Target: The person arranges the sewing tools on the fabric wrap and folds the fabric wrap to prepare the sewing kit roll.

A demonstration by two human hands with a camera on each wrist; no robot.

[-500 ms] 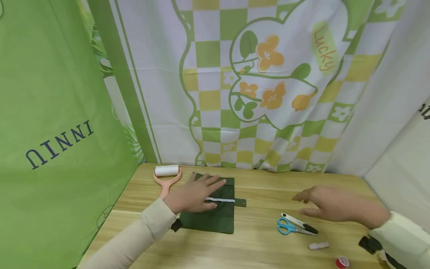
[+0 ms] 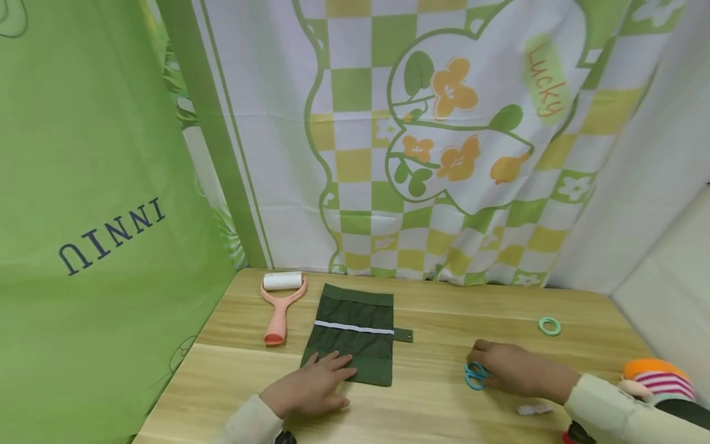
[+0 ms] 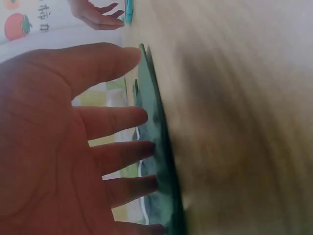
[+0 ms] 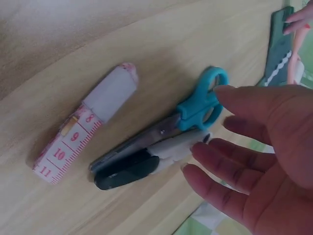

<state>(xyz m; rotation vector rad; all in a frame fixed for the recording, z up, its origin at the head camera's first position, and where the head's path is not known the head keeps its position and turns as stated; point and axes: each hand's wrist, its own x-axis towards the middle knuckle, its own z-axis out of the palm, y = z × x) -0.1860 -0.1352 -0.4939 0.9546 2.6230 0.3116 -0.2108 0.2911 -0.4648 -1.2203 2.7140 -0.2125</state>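
Note:
A dark green fabric tool roll (image 2: 355,342) with a white strip across it and a snap tab lies unfolded on the table. My left hand (image 2: 310,388) is spread at its near edge, its fingertips over the fabric. In the head view my right hand (image 2: 516,370) is at the blue-handled scissors (image 2: 476,375), covering their blades. The right wrist view has my thumb at the scissors' handle (image 4: 203,103) and my loosely bent fingers beside a white tool with a black end (image 4: 128,171). A folded measuring tape (image 4: 73,142) lies near the blades.
A pink lint roller (image 2: 280,311) lies left of the roll. At the right are a green ring (image 2: 549,327) and an orange and striped object (image 2: 660,377). A red spool (image 2: 568,438) is mostly hidden by my right sleeve. Curtains (image 2: 355,154) hang behind the wooden table.
My left hand has drawn back from the middle of the tool roll to its near edge. The right hand has moved down and left onto the scissors.

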